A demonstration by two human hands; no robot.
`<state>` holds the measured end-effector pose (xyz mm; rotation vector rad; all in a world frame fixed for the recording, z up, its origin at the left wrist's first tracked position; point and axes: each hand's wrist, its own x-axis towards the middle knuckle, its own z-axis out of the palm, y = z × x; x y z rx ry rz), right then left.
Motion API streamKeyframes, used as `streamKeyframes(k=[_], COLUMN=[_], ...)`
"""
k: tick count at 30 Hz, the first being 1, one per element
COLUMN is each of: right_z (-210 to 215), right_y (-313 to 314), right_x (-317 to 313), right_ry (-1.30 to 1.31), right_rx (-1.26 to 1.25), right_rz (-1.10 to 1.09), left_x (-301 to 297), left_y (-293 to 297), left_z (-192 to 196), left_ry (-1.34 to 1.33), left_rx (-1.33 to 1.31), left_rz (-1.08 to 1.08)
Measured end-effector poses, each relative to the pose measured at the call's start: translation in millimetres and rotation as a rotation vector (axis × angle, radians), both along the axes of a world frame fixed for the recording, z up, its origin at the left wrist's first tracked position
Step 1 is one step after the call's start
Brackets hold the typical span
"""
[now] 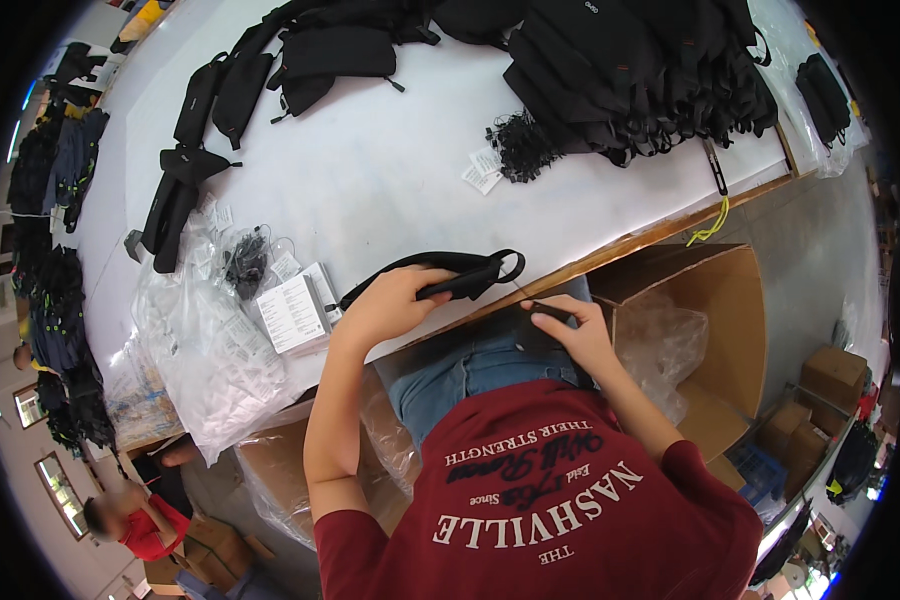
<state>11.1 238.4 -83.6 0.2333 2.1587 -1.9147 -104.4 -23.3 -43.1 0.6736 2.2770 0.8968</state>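
Observation:
A slim black fabric bag (470, 264) lies along the near edge of the table, a small strap loop standing out at its right end. My left hand (398, 300) is closed on it, fingers curled over its near side. In my right hand (585, 330) is a thin tool with a dark handle (551, 312); its exact kind is too small to tell. The tool's fine shaft points up and left, towards the bag's loop end. Whether its tip touches the bag I cannot tell. Left of the bag stand stacks of white printed cards (295, 315).
Clear plastic bags (210, 345) and tangled black cords (247, 262) lie at the left. Black bags (630, 80) are heaped at the far right, tagged cords (523, 145) beside them. An open cardboard box (735, 310) stands below the table edge. A person in red (155, 520) is lower left.

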Motion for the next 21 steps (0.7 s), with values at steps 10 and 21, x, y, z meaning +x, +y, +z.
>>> streamKeyframes(k=[10,21], right_z=[35,-11], right_y=[88,27], right_x=[-11,-98], right_ry=[-0.381,-0.221], right_rx=[-0.530,-1.453], right_rz=[0.184,-0.500], left_x=[7,57], left_y=[-8,22], left_z=[-17,28], left_ry=[-0.235,0.193], left_rx=[-0.052,-0.220], left_rz=[-0.145,0.033])
